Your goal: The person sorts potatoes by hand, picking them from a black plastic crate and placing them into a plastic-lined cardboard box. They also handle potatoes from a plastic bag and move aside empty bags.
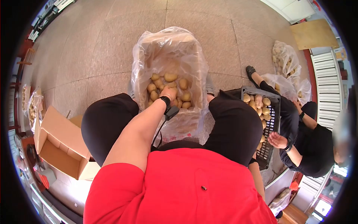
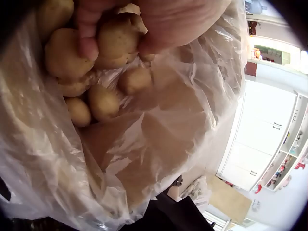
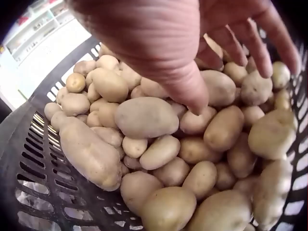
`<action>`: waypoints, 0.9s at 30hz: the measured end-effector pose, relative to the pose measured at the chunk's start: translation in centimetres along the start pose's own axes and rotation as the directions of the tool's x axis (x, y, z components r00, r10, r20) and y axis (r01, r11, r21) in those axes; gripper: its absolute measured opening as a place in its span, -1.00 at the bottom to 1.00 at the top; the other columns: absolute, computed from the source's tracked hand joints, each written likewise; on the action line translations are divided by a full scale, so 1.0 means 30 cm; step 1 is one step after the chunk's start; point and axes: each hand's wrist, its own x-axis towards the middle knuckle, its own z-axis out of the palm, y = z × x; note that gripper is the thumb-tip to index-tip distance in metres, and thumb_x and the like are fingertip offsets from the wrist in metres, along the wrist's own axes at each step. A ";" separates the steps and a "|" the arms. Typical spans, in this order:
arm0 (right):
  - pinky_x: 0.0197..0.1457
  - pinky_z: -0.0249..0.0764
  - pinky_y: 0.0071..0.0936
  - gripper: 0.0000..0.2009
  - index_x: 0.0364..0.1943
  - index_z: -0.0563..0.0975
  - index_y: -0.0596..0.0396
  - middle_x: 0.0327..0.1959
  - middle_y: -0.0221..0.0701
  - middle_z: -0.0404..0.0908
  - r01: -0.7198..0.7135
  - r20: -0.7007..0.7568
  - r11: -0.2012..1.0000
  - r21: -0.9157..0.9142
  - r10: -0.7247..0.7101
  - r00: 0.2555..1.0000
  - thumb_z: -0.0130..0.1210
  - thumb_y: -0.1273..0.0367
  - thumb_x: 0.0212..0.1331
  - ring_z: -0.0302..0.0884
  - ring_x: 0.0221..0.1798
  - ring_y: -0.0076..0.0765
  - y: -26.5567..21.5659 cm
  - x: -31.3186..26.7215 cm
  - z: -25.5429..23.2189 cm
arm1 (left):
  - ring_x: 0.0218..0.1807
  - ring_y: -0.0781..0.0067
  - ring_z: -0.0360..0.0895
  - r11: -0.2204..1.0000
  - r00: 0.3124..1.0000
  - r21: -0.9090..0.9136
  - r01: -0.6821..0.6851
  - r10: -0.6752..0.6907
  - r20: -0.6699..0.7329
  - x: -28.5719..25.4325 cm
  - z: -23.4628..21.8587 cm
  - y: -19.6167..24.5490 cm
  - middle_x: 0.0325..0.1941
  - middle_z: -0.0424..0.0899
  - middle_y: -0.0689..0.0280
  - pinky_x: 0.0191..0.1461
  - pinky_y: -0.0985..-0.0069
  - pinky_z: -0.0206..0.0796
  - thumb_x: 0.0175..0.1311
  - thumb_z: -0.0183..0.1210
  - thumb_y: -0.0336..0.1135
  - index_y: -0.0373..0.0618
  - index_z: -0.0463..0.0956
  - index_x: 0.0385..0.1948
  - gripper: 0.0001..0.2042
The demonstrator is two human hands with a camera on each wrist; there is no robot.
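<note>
In the left wrist view, my left hand (image 2: 180,21) grips a potato (image 2: 117,42), with a finger on one side and the thumb on the other. It is inside a box (image 1: 143,71) lined with a clear plastic bag (image 2: 159,115). More potatoes (image 1: 183,83) lie around it at the bottom. My right hand (image 3: 192,48) hovers over a black slatted crate (image 3: 36,159) of potatoes (image 3: 147,117). Its fingers are spread and its thumb points down near a potato (image 3: 197,120). In the head view my knee hides this hand.
Another person's hand (image 1: 278,140) is over the crate's right side. Bags of potatoes (image 1: 285,61) lie at the far right, and another bag (image 1: 35,104) at the left. An open cardboard box (image 1: 61,143) stands by my left knee.
</note>
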 end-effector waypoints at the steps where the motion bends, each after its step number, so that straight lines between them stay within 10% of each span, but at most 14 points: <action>1: 0.10 0.37 -0.21 -0.28 0.12 0.13 0.61 -0.06 0.13 0.51 0.002 0.007 1.000 -0.006 -0.002 1.000 -0.12 0.07 0.18 0.45 0.08 0.06 -0.037 -0.054 -0.030 | -0.15 0.07 0.53 1.000 1.000 0.001 0.009 -0.009 0.001 -0.057 -0.008 0.031 -0.10 0.51 0.12 -0.32 0.20 0.51 0.17 0.02 -0.28 0.18 0.24 0.18 -0.53; 17: 0.04 0.40 -0.22 -0.44 0.03 0.30 0.36 -0.09 0.01 0.54 0.348 0.415 0.934 0.080 -0.348 0.841 -0.05 0.10 0.13 0.49 0.02 0.00 -0.551 -0.293 -0.099 | -0.26 0.38 0.56 0.940 0.978 -0.329 -0.088 0.144 0.150 -0.099 -0.007 0.102 -0.16 0.57 0.19 -0.19 0.48 0.49 0.14 0.08 -0.43 -0.17 0.32 0.14 -0.55; 21: 0.03 0.41 -0.23 -0.48 0.01 0.34 0.30 -0.10 -0.02 0.55 0.420 0.485 0.898 0.129 -0.426 0.764 -0.03 0.11 0.11 0.50 0.01 -0.02 -0.632 -0.316 -0.129 | -0.22 0.34 0.58 0.995 0.976 -0.090 -0.048 0.066 0.209 -0.147 0.009 0.085 -0.26 0.64 0.15 -0.19 0.41 0.47 0.15 0.08 -0.34 -0.09 0.47 0.02 -0.65; 23: 0.02 0.41 -0.23 -0.49 0.00 0.36 0.27 -0.10 -0.03 0.55 0.452 0.516 0.877 0.160 -0.465 0.719 -0.02 0.11 0.11 0.50 0.00 -0.03 -0.669 -0.320 -0.124 | -0.08 0.09 0.56 0.684 0.865 0.556 -0.472 0.482 0.142 -0.191 0.013 0.067 -0.18 0.63 0.05 -0.03 0.29 0.40 0.09 0.12 -0.24 -0.12 0.51 -0.07 -0.66; 27: 0.01 0.42 -0.23 -0.53 -0.02 0.41 0.20 -0.11 -0.06 0.56 0.440 0.544 0.863 0.250 -0.501 0.673 -0.01 0.12 0.09 0.51 -0.01 -0.04 -0.685 -0.319 -0.144 | -0.02 -0.02 0.51 0.474 0.831 0.693 -0.543 0.421 0.364 -0.265 0.015 0.069 -0.12 0.58 -0.05 0.07 0.22 0.33 0.09 0.04 -0.18 -0.14 0.52 -0.13 -0.65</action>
